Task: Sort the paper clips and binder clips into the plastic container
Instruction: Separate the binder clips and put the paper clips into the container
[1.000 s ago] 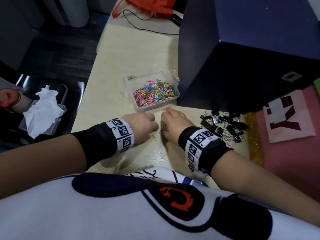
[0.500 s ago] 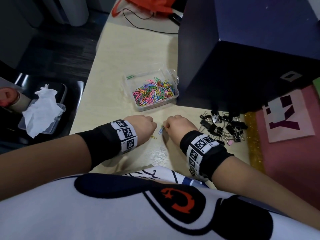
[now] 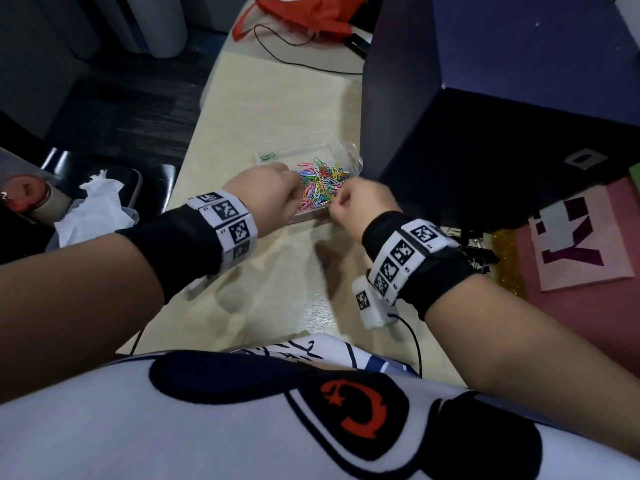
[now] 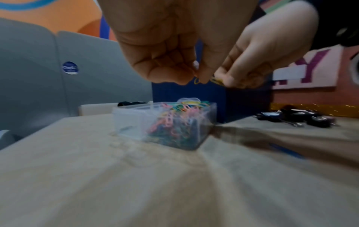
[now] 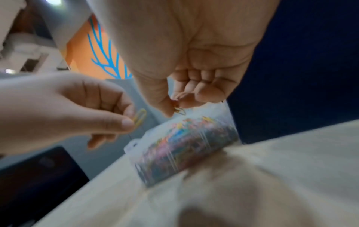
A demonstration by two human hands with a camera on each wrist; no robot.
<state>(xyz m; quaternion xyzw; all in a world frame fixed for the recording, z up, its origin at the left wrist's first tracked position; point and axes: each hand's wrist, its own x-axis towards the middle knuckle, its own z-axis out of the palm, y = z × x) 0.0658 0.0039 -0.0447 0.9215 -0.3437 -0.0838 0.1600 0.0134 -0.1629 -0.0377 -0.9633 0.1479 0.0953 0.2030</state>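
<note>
A clear plastic container stands on the pale table, its right compartment heaped with coloured paper clips; one green clip lies in its left compartment. My left hand hovers at the container's near left edge and pinches a yellow paper clip. Close beside it, my right hand is held above the near right corner and pinches another paper clip. Black binder clips lie in a pile on the table to the right, partly hidden by my right wrist in the head view.
A tall dark blue box stands right behind the container. A pink card lies at the right, an orange bag and a black cable at the table's far end. A black chair with tissue stands left of the table.
Both hands have lifted off the table and moved forward to the container, each carrying a paper clip picked up from the table top.
</note>
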